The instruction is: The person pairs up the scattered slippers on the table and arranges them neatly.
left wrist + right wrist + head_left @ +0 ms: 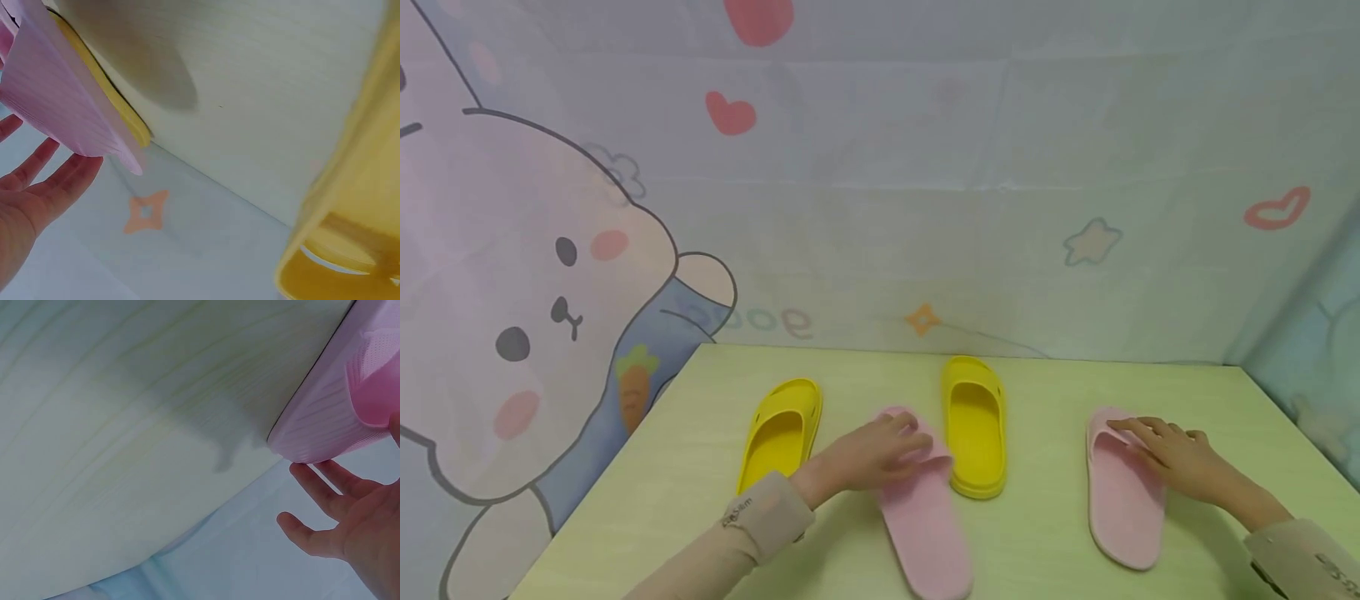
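Observation:
Over the strap of a pink slipper [928, 529] at the middle front lies my left hand [872, 454]. In the left wrist view its fingers [69, 175] are extended, with the tips at the strap's upper side. A second pink slipper [1123, 525] lies at the right, toe pointing away. My right hand [1183, 458] reaches to its toe strap from the right side. The right wrist view shows fingertips [300, 472] touching the strap's outer surface, with other fingers spread. Neither hand's fingers curl round a slipper.
One yellow slipper [793, 398] sits left of my left hand, partly hidden by the forearm. Another yellow slipper [975, 437] is just right of the middle pink one. The pale table [1045, 417] meets a printed cloth backdrop [880, 233] at its far edge.

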Motion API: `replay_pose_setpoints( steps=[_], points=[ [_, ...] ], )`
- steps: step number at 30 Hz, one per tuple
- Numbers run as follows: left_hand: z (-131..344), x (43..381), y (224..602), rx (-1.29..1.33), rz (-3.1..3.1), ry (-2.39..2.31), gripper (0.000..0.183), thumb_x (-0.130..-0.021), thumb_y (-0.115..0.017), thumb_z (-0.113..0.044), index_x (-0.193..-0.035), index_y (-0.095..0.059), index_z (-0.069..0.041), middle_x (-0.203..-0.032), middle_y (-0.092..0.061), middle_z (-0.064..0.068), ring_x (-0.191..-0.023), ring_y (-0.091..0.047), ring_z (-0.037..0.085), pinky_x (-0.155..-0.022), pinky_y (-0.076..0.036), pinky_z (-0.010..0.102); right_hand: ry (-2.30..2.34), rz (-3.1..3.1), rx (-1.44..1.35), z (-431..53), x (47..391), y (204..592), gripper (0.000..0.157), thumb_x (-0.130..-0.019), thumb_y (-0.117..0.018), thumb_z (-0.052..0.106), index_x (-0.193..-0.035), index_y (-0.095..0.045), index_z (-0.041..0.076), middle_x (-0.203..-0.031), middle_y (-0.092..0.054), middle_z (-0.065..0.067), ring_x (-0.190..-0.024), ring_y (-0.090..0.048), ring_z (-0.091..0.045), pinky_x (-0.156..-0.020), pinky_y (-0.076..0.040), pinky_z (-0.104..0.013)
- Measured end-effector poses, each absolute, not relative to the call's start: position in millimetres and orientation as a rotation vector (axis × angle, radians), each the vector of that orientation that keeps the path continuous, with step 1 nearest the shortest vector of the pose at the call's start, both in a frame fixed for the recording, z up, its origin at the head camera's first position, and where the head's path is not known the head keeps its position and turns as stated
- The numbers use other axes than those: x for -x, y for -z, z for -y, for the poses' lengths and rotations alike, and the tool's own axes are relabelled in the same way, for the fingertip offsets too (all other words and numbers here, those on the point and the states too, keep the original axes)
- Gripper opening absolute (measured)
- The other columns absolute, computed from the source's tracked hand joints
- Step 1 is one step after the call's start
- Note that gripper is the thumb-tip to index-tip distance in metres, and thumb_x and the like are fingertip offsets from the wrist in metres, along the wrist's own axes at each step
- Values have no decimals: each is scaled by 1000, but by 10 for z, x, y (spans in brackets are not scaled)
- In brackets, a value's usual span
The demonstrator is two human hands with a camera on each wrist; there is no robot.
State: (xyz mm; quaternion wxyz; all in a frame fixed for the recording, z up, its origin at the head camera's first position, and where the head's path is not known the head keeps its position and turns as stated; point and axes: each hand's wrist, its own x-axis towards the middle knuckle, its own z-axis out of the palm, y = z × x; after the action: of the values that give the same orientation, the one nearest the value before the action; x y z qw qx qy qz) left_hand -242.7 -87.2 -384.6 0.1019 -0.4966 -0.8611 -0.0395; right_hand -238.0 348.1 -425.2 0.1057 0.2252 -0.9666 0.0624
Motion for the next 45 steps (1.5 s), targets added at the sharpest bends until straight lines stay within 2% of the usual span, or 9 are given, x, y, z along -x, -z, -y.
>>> replay_pose_setpoints(
  steps=[4,14,20,30,35,40,45],
  points=[
    [764,2385,3813,1501,2510,125,9,-90,-50,-24,-95,-52,-17,-92,-48,0,-77,-45,10,-75,-39,22,-186,2851,-674,-3493,2384,4256,37,-89,-52,16,-123,-41,24,-115,-52,-16,-94,-55,-37,-70,-36,-57],
    [516,2384,3837,1586,2380,89,8,-89,-50,-25,-94,-53,-18,-89,-47,-2,-81,-44,10,-83,-36,25,-171,2865,-677,-3466,2344,4242,41,-87,-54,14,-124,-41,23,-116,-53,-17,-94,-55,-35,-71,-37,-55],
    [338,2382,3841,1633,2346,23,13,-90,-49,-25,-101,-53,-19,-95,-49,-1,-83,-47,10,-87,-37,25,-180,2825,-707,-3456,2308,4232,39,-85,-57,12,-120,-45,23,-115,-54,-13,-92,-56,-33,-69,-37,-57],
    [3,2372,3834,1700,2306,-75,19,-90,-49,-27,-108,-51,-21,-103,-49,-1,-88,-47,11,-83,-38,22,-230,2851,-735,-3488,2203,4181,40,-82,-59,7,-117,-49,24,-117,-55,-11,-92,-56,-31,-65,-38,-51],
    [-182,2381,3858,1727,2306,-110,24,-91,-47,-30,-114,-51,-23,-111,-50,0,-96,-48,11,-87,-38,22,-259,2859,-750,-3519,2157,4161,41,-81,-59,6,-116,-50,26,-118,-55,-10,-93,-56,-30,-64,-38,-48],
    [-350,2397,3890,1730,2315,-136,27,-92,-46,-31,-118,-50,-24,-118,-50,1,-103,-49,11,-92,-38,22,-278,2863,-764,-3538,2119,4159,35,-85,-57,12,-114,-51,31,-116,-57,-6,-91,-55,-21,-63,-36,-40],
    [-474,2414,3903,1742,2317,-100,27,-91,-46,-30,-117,-50,-24,-117,-50,1,-98,-51,11,-90,-39,19,-322,2865,-775,-3562,2076,4158,32,-86,-57,17,-113,-50,31,-113,-59,-5,-81,-50,-5,-61,-36,-35]
  ],
)
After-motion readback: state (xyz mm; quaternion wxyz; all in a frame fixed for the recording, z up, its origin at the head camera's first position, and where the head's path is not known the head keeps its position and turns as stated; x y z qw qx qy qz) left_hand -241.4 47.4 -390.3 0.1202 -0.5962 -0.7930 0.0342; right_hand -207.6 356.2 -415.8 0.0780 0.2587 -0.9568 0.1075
